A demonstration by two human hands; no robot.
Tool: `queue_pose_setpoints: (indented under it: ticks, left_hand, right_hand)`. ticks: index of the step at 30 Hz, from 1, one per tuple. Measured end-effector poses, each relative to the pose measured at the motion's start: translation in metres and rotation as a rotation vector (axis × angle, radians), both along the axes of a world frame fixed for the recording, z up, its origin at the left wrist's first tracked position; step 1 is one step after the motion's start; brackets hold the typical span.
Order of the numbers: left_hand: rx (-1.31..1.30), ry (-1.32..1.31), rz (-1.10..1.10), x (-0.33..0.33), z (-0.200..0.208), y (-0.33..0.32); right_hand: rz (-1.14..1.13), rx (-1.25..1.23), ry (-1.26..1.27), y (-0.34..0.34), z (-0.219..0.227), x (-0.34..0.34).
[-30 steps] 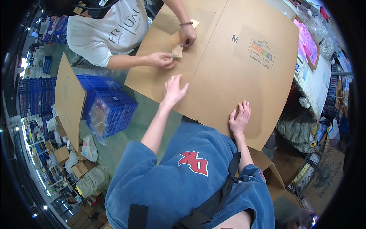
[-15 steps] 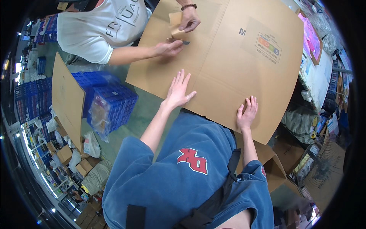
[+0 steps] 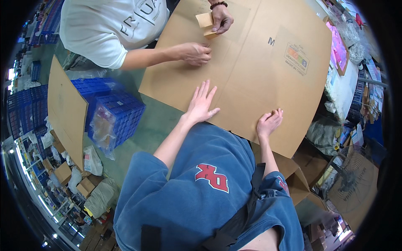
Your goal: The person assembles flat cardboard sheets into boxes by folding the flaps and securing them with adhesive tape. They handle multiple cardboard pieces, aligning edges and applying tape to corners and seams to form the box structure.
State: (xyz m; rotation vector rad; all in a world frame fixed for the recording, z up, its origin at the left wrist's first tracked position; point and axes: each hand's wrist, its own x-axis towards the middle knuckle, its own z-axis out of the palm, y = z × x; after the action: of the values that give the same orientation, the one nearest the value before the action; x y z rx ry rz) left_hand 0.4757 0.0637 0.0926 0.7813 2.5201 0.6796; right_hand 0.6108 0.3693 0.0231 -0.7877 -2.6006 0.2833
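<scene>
A large flat cardboard sheet (image 3: 247, 83) with printed marks lies in front of me, its near edge close to my waist. On its near left part my left hand (image 3: 201, 103) rests flat, fingers stretched and spread. My right hand (image 3: 270, 122) lies on the near right part, its fingers loosely bent and holding nothing that I can see. Across from me, a co-worker's braceleted hand (image 3: 222, 20) pinches a small folded brown cardboard piece (image 3: 205, 21) over the sheet. The co-worker's other hand (image 3: 196, 54) is closed low over the cardboard; what it holds is hidden.
Blue plastic crates (image 3: 119, 117) with clear wrap stand on the floor at left, beside an upright cardboard sheet (image 3: 65, 108). A floor fan (image 3: 351, 180) and an open carton (image 3: 293, 178) are at my right. Beyond the sheet's right edge is a cluttered white table (image 3: 341, 92).
My left hand has shifted slightly right, still flat; my right hand's fingers have bent more. The co-worker's hands have moved apart, the braceleted one taking the small cardboard piece away to the right.
</scene>
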Motion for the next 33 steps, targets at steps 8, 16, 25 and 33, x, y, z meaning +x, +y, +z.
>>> queue_pose_setpoints:
  ticks: [8,16,25,33]
  left_hand:
    - [-0.025,-0.004,0.007,0.0013,0.0023,0.0041]
    - [-0.025,0.008,-0.001,0.0039,-0.0005,0.0014]
    - [-0.062,0.052,-0.055,0.0036,-0.0008,0.0009]
    - [-0.065,0.062,-0.067,0.0033,0.0004,0.0019]
  right_hand:
    - [-0.021,-0.071,-0.017,0.0014,0.0004,-0.0007]
    - [-0.065,-0.085,-0.051,-0.0013,0.0033,-0.0003]
    - [-0.059,-0.096,0.006,-0.0022,0.0004,0.0005]
    - [-0.077,-0.080,-0.006,-0.0014,-0.0007,0.0004]
